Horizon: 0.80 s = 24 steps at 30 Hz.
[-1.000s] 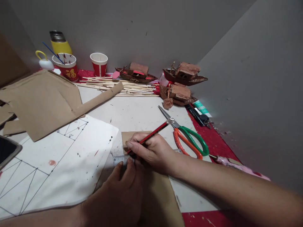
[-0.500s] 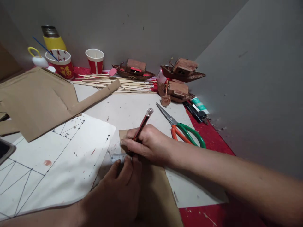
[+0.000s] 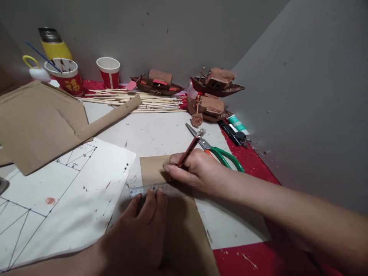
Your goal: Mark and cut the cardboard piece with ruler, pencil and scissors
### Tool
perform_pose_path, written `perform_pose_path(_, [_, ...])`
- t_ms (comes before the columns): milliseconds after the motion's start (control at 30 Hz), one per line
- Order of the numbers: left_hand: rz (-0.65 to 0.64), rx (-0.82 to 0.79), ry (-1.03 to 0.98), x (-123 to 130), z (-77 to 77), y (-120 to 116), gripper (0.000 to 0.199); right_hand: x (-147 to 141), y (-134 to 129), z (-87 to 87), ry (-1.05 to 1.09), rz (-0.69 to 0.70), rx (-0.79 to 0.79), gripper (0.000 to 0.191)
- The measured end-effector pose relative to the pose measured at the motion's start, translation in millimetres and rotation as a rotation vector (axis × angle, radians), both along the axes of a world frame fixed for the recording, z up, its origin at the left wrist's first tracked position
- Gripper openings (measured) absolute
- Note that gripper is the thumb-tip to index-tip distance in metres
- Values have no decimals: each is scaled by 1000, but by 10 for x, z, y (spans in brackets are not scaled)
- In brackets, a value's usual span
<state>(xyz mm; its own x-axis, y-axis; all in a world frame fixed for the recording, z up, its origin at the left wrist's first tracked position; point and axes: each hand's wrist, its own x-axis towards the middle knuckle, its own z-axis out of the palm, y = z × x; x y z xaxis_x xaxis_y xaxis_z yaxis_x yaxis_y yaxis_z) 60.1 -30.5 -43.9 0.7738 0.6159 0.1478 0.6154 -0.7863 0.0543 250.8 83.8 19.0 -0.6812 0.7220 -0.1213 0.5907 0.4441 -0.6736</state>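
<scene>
My right hand (image 3: 198, 168) grips a dark red and black pencil (image 3: 188, 151), held at a slant with its tip low by the ruler's upper edge. A clear ruler (image 3: 137, 191) lies across a brown cardboard piece (image 3: 152, 168). Pressing down on that ruler are the fingertips of my left hand (image 3: 140, 226), held close together. Part of the cardboard is hidden under both hands. Just beyond my right wrist rest scissors (image 3: 222, 155) with green and orange handles, partly covered by the hand.
To the left lies a white sheet with drawn lines (image 3: 83, 199), under folded cardboard (image 3: 43, 122). Wooden sticks (image 3: 138, 101), brown model boats (image 3: 158, 82), a red paper cup (image 3: 108, 73) and a paint-stained cup (image 3: 67, 78) line the back. A grey wall (image 3: 301, 96) rises at right.
My right hand has moved the pencil rightward along the ruler, away from my left fingers. More of the ruler and cardboard now shows. The view has shifted slightly.
</scene>
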Motion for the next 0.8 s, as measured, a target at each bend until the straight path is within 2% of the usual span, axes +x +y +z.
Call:
perform_pose_path(333, [50, 16, -28, 17, 11, -28, 84, 241, -32, -58, -13, -114, -23, 36])
perform_pose_path(500, [18, -74, 4, 13, -28, -38, 89, 361, -63, -92, 18, -196, -29, 36])
perform_pose_path(667, [39, -118, -4, 12, -47, -40, 88, 437, -72, -144, 3, -204, 53, 37])
perform_pose_path(800, [36, -145, 13, 17, 8, -33, 88, 481, -130, -101, 87, -247, 105, 40])
